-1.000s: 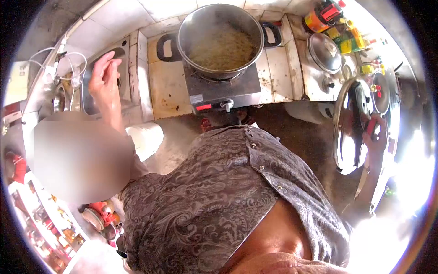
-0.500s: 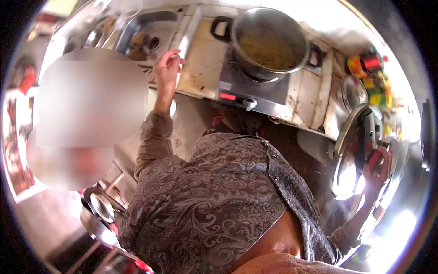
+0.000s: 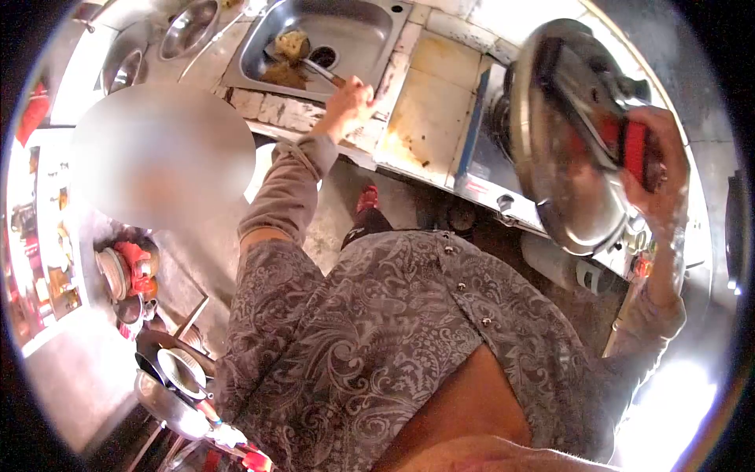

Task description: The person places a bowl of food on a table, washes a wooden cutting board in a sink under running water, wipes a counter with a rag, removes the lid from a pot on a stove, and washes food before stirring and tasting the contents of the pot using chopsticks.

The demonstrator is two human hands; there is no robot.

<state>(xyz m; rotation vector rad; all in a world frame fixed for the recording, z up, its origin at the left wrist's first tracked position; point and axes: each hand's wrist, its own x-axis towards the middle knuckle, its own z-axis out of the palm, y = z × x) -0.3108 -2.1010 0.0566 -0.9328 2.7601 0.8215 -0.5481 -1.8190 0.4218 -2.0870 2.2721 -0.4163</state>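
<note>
My right hand (image 3: 664,169) grips a red and black handle (image 3: 634,149) on a large, shiny pressure cooker lid (image 3: 578,200). A dark bar runs across the lid, which is tilted above the stove (image 3: 481,161) and hides most of what is under it. My left hand (image 3: 346,110) is at the front rim of the steel sink (image 3: 370,39), its fingers curled round the handle end of a spoon (image 3: 318,69). The spoon's head lies in the sink by a pale yellowish lump (image 3: 292,46) and brownish bits (image 3: 283,76), near the drain.
Between sink and stove is a stained tiled counter (image 3: 432,102). Metal bowls (image 3: 189,30) stand left of the sink. A blurred area covers the left side. Pans (image 3: 169,401) and dishes are stacked at lower left. A pale container (image 3: 554,263) stands under the counter.
The lid has moved up and left from the right side to over the stove, covering the pot seen before. My left hand has gone from spread fingers to curled at the spoon handle. The view has shifted.
</note>
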